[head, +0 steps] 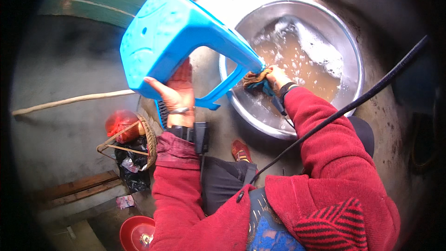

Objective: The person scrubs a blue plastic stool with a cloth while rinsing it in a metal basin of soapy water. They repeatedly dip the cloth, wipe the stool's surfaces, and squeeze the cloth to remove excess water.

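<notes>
A blue plastic stool [163, 38] is held up tilted, its seat facing left and its legs pointing right. My left hand [176, 94] grips it from below at the seat's edge, thumb on the outer side and fingers underneath. In my right hand [277, 78] is a bunched wet cloth [256, 79], pressed at the end of a stool leg. Both the cloth and that leg end are over a large metal basin [355, 47], which holds brown, sudsy water [310, 80].
Left on the floor are a woven basket [151, 141], a red plastic bag [122, 125] and a black bag [134, 181]. A wooden stick [73, 100] leans there. A red bowl [127, 232] stands at the lower left. A dark cord [348, 106] crosses my right sleeve.
</notes>
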The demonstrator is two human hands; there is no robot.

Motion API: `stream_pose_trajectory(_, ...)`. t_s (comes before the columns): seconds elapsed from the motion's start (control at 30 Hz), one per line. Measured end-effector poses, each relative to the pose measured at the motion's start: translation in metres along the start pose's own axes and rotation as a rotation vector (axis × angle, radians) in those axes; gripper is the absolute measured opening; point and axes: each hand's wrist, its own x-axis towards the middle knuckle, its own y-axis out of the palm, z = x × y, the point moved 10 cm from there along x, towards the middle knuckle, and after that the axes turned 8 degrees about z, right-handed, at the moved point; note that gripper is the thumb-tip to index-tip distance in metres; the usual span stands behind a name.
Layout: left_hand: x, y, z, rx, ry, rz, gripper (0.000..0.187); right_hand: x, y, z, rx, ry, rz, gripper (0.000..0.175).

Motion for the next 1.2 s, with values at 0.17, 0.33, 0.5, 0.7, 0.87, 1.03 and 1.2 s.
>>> stream_pose_trajectory(0.17,0.007,-0.031,-0.012,-0.065,0.013,-0.144,0.093,-0.031,-0.098,-0.049,-0.342,0.259,-0.177,0.044)
stream_pose_trajectory(0.33,0.009,-0.033,-0.020,-0.137,0.090,-0.168,0.089,-0.086,-0.145,-0.056,-0.332,0.497,-0.460,0.068)
stream_pose_trajectory(0.5,0.012,0.024,0.034,0.033,-0.114,0.103,0.095,-0.069,-0.086,-0.022,-0.051,0.163,0.032,0.051)
stream_pose_trajectory(0.7,0.023,0.044,0.042,0.162,-0.044,0.116,0.099,-0.079,-0.078,0.157,0.425,-0.603,0.280,0.019)
stream_pose_trajectory(0.87,0.021,0.041,0.043,0.244,-0.054,0.066,0.086,-0.112,-0.077,0.266,0.353,-0.716,0.199,0.033)
stream_pose_trajectory(1.03,0.019,0.034,0.064,0.355,-0.140,0.102,0.079,-0.160,-0.083,0.345,0.426,-0.831,0.067,0.045)
stream_pose_trajectory(1.2,0.022,0.015,0.089,0.643,-0.303,0.084,0.068,-0.217,-0.074,0.402,0.564,-1.158,0.165,0.046)
